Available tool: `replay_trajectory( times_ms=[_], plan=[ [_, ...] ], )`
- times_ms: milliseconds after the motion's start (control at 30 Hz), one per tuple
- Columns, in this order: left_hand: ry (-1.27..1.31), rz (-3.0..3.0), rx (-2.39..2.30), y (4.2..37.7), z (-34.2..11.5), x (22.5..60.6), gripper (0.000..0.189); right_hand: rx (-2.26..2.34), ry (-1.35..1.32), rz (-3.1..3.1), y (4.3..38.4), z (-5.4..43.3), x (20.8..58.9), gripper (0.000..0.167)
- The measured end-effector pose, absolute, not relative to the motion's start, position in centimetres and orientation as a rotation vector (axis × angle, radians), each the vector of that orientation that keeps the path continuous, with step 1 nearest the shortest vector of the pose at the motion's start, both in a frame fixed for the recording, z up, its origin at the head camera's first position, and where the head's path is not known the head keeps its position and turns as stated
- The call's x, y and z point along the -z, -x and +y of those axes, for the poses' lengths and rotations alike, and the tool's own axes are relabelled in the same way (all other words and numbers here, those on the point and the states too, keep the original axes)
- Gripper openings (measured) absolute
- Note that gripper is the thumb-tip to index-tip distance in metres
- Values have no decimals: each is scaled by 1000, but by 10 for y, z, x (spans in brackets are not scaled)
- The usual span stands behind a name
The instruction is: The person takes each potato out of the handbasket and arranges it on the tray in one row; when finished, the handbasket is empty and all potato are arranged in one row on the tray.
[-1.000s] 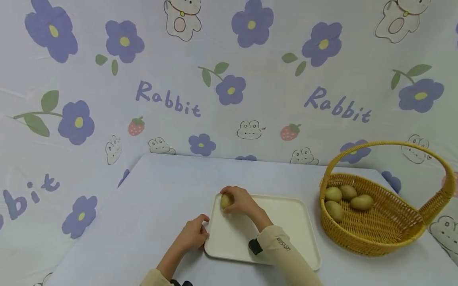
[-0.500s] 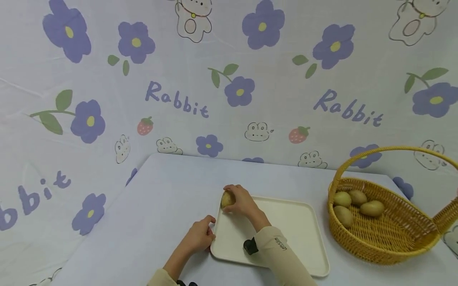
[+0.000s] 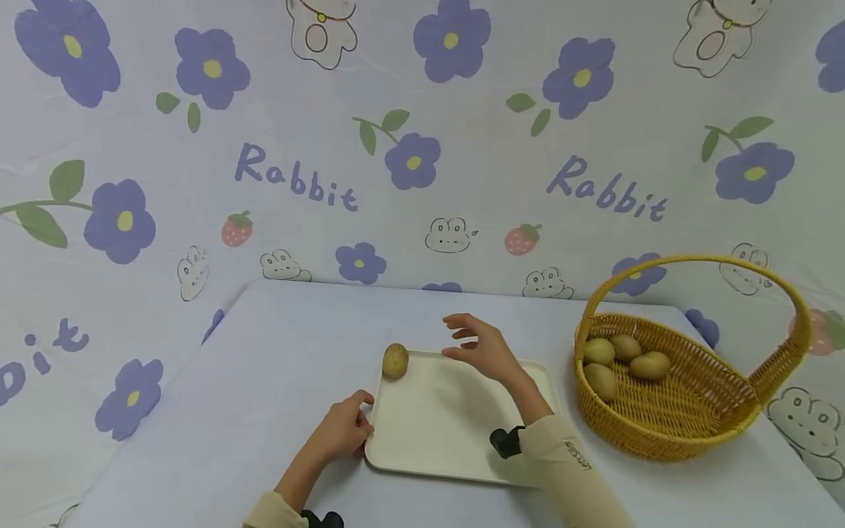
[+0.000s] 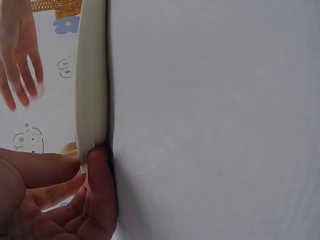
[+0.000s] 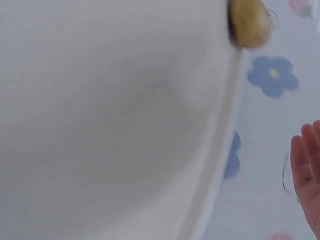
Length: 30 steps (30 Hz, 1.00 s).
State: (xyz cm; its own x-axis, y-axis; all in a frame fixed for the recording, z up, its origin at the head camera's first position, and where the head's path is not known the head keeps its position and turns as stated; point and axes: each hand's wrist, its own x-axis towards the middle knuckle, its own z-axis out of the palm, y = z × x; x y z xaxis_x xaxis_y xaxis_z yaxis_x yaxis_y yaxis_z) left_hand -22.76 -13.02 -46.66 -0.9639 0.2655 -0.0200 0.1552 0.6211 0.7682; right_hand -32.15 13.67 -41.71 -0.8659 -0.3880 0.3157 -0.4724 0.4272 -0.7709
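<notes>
A brown potato [image 3: 395,361] lies in the far left corner of a cream rectangular tray [image 3: 439,433]. At the tray's left side, my left hand [image 3: 345,427] pinches the rim between thumb and fingers; the left wrist view shows this grip on the tray edge [image 4: 92,75] close up. My right hand [image 3: 485,350] hovers over the far part of the tray, fingers spread and holding nothing. In the right wrist view the potato [image 5: 251,22] sits apart from the right hand's fingers [image 5: 300,160].
To the right of the tray stands a yellow wicker basket [image 3: 660,444] with a tall arched handle. Several potatoes [image 3: 650,365] are gathered at its left end. A patterned cloth [image 3: 409,220] hangs behind the white table [image 3: 297,330].
My right hand has let go of the potato, leaving it in the tray's corner, and has moved right and up. The left hand stays at the tray's rim. The head view has shifted slightly.
</notes>
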Motion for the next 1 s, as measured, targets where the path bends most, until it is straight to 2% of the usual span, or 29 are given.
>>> replay_trajectory(
  times_ms=[233,600,1000],
  plan=[
    [-323,2690,-1277,228,-127,465,38,-1536,-712,-2449,302,220,394,39],
    [-250,2662,-1306,225,-124,464,38,-1447,-396,-2394,268,340,361,37],
    [-281,2656,-1336,224,-121,462,40,-1282,-130,-2499,270,394,357,43]
  ],
)
